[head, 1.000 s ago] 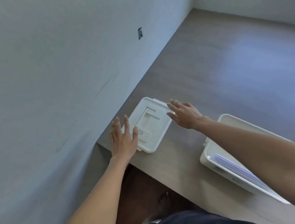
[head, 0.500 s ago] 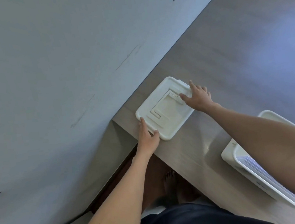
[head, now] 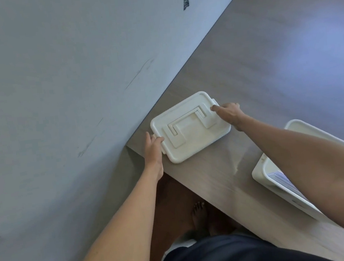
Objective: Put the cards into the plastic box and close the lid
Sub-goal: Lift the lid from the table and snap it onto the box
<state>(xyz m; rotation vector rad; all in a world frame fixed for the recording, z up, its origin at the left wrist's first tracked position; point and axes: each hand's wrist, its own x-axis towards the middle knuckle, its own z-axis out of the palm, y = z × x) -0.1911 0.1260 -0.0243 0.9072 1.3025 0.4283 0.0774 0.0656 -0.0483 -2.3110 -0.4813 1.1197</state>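
A white rectangular plastic lid [head: 190, 127] with a flat moulded handle on its top is lying in the middle of the frame, on the grey wood-grain table [head: 215, 181], close to the table's corner and just beside the pale grey wall [head: 55, 90] that is filling the upper left of the frame. Both bare hands are gripping this lid by its short ends. The left hand [head: 152, 148], left of centre, is closing its grip on the lower-left end, the thumb lying on top of the rim and the fingers going under the edge out of sight. The right hand [head: 229, 113], just right of centre, is closing its grip on the upper-right end by the small side tab, with a finger lying on the lid's top. Whether the lid is lifting off the table I cannot tell.

At the right edge of the frame, well apart from the lid, the open white plastic box [head: 295, 131] is sitting on the table, partly hidden by the right forearm. Inside it a stack of pale bluish cards [head: 280, 179] is leaning at a tilt. Below the table edge, at the lower middle, a bare foot [head: 200, 215] is standing on a dark brown floor.
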